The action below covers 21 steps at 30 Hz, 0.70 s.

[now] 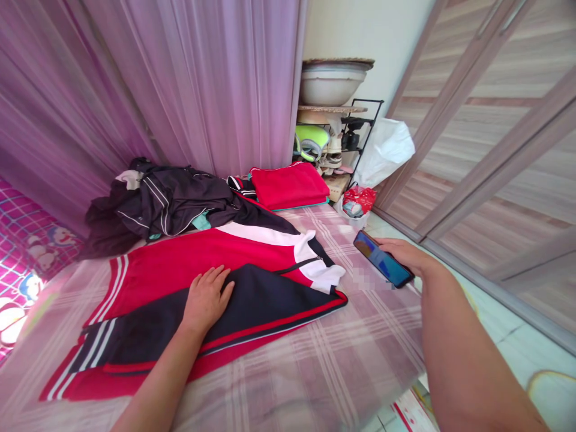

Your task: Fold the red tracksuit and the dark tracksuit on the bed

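A red, white and dark navy zip jacket (157, 267) lies spread on the bed, its white collar toward the right. One dark sleeve is folded across its front. My left hand (209, 297) rests flat on that sleeve, fingers stretched out, holding nothing. Over the bed's right side, my right hand (402, 253) grips a smartphone (382, 259) with its screen lit and tilted up. The fingers under the phone are partly hidden.
Dark clothes (180, 201) are heaped behind the jacket. A folded red garment stack (290, 185) lies near the purple curtain (216, 84). Beyond the bed (288, 372) stand a rack (371, 123) with shoes, a white bag (387, 150) and a wardrobe (486, 138).
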Each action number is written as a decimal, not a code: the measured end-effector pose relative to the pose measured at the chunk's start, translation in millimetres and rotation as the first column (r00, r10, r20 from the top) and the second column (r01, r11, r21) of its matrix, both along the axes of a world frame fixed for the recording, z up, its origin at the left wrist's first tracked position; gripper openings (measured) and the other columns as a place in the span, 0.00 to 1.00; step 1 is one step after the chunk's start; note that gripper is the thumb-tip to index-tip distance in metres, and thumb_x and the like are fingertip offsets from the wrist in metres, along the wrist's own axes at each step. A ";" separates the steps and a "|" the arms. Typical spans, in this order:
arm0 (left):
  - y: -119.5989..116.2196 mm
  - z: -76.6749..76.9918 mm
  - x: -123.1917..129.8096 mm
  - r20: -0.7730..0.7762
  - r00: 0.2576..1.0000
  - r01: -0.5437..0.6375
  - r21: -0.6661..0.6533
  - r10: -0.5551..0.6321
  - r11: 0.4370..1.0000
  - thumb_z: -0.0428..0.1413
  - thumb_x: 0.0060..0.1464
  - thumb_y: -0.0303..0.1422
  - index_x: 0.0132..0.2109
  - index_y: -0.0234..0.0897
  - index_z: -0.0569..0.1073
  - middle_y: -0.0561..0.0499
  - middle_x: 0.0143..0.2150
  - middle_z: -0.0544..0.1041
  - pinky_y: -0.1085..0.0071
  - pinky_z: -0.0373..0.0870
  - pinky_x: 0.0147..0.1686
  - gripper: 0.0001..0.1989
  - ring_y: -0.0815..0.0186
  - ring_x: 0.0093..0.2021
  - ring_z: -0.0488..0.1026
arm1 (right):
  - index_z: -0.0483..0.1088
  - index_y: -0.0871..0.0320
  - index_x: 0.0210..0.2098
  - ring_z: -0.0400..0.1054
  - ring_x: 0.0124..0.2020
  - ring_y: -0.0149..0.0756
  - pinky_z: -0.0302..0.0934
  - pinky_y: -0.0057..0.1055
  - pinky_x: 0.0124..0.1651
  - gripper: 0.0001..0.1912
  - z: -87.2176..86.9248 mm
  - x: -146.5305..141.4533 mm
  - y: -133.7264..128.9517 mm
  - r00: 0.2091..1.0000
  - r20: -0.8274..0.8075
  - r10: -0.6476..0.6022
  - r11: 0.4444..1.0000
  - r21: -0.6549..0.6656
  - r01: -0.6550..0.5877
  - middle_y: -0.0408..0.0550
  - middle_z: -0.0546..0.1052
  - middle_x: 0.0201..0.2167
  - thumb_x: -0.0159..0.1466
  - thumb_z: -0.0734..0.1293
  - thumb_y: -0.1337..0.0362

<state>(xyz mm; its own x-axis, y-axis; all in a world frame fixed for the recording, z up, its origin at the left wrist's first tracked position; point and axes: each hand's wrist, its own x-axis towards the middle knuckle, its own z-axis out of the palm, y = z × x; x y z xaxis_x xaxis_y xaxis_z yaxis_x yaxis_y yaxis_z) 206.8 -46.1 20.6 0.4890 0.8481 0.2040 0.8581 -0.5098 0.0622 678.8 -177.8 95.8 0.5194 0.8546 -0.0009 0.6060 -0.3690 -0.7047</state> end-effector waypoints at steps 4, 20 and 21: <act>-0.2 1.4 0.2 -0.013 1.000 -0.003 -0.002 0.003 1.000 0.43 0.65 0.43 0.60 0.38 0.72 0.44 0.64 0.70 0.51 0.61 0.63 0.25 0.53 0.65 0.65 | 0.81 0.54 0.37 0.78 0.36 0.41 0.72 0.33 0.39 0.18 4.4 1.3 0.4 0.940 -0.342 0.019 0.999 -0.022 -0.028 0.47 0.83 0.40 0.52 0.62 0.66; -0.2 2.9 1.8 0.007 1.000 0.003 -0.002 -0.003 1.000 0.45 0.64 0.42 0.60 0.38 0.73 0.44 0.63 0.72 0.50 0.61 0.63 0.24 0.52 0.64 0.66 | 0.80 0.54 0.44 0.77 0.32 0.42 0.72 0.33 0.35 0.20 4.6 10.1 -1.4 0.887 -0.455 -0.081 0.995 -0.082 0.049 0.45 0.83 0.38 0.52 0.66 0.66; -0.2 2.9 1.8 0.006 1.000 0.002 -0.004 -0.001 1.000 0.45 0.64 0.42 0.60 0.38 0.73 0.44 0.63 0.72 0.50 0.61 0.63 0.24 0.52 0.64 0.66 | 0.80 0.55 0.44 0.78 0.33 0.42 0.72 0.33 0.35 0.20 4.8 9.5 -1.8 0.883 -0.462 -0.085 0.996 -0.075 0.057 0.46 0.83 0.38 0.53 0.66 0.65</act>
